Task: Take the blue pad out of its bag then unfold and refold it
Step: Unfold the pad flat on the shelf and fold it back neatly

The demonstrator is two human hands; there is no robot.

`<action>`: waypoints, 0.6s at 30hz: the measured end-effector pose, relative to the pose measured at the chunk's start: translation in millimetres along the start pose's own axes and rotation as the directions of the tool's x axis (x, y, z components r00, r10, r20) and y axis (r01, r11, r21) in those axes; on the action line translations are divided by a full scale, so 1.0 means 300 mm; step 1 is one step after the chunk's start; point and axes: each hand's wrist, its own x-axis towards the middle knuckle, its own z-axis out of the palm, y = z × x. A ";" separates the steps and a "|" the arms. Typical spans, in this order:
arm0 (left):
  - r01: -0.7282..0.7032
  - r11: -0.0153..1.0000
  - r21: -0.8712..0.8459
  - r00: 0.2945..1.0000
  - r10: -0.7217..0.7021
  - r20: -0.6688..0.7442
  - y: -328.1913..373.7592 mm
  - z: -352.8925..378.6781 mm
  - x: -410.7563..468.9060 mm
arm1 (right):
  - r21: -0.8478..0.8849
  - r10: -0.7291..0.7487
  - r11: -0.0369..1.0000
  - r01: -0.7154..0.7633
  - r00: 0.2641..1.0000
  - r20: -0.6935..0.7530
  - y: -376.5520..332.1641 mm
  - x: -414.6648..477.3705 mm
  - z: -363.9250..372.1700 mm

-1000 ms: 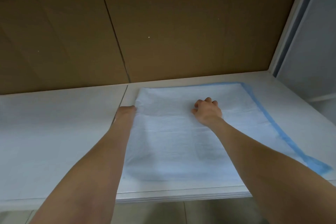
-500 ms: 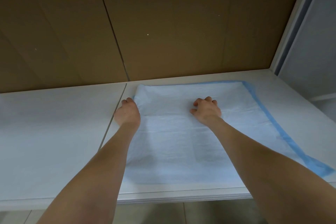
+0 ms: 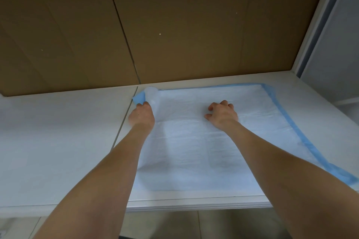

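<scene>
On the white tabletop [image 3: 58, 132], a white quilted pad with blue edging [image 3: 194, 151] lies spread flat.
Left hand [image 3: 141, 115], arm outstretched, pinches the far-left corner, peeled up blue-side out. Right hand [image 3: 222, 115] rests mid-pad, fingers bent; whether it grasps fabric cannot be told. Blue borders line far and right sides; long axis unclear.

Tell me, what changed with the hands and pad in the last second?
The left hand pinched the far left corner of the blue pad and lifted it, curling it over so its blue underside shows. The right hand stayed on the pad's middle; the rest stayed flat on the white table.
</scene>
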 end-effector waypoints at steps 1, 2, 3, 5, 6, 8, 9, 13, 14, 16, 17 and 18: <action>0.033 0.998 -0.060 0.999 -0.033 -0.005 -0.006 -0.002 -0.009 | 0.008 -0.010 1.000 0.010 1.000 0.012 -0.001 -0.004 -0.006; 0.063 0.992 -0.107 0.998 -0.065 -0.011 -0.015 -0.003 -0.018 | 0.018 -0.025 1.000 0.024 0.999 0.022 -0.001 -0.011 -0.013; 0.093 0.985 -0.143 0.995 -0.096 -0.009 -0.024 -0.006 -0.029 | 0.026 -0.043 0.999 0.042 0.999 0.029 0.002 -0.019 -0.023; 0.142 0.975 -0.173 0.990 -0.139 0.030 -0.047 -0.005 -0.050 | 0.021 -0.075 0.997 0.074 0.996 0.051 0.017 -0.041 -0.046; 0.155 0.973 -0.171 0.988 -0.148 0.050 -0.058 -0.002 -0.060 | 0.001 -0.083 0.997 0.083 0.994 0.071 0.028 -0.052 -0.057; 0.150 0.976 -0.155 0.988 -0.143 0.054 -0.069 0.004 -0.079 | -0.047 -0.079 0.995 0.084 0.991 0.106 0.054 -0.066 -0.069; 0.134 0.981 -0.142 0.991 -0.130 0.035 -0.070 0.005 -0.086 | -0.060 -0.071 0.995 0.078 0.992 0.106 0.065 -0.068 -0.067; 0.020 1.000 0.000 0.998 -0.020 -0.062 -0.050 -0.018 -0.093 | -0.120 -0.065 0.990 0.071 0.996 0.053 0.070 -0.075 -0.040; 0.000 0.999 0.032 0.997 0.002 -0.071 -0.044 -0.026 -0.092 | -0.137 -0.064 0.988 0.071 0.996 0.055 0.068 -0.077 -0.035; -0.036 0.995 0.090 0.995 0.044 -0.084 -0.037 -0.036 -0.091 | -0.158 -0.057 0.985 0.066 0.997 0.056 0.064 -0.078 -0.028; -0.049 0.993 0.110 0.995 0.059 -0.086 -0.035 -0.038 -0.090 | -0.157 -0.053 0.986 0.060 0.997 0.049 0.064 -0.076 -0.027; -0.053 0.992 0.117 0.995 0.062 -0.078 -0.032 -0.039 -0.089 | -0.147 -0.047 0.988 0.051 0.998 0.037 0.065 -0.075 -0.025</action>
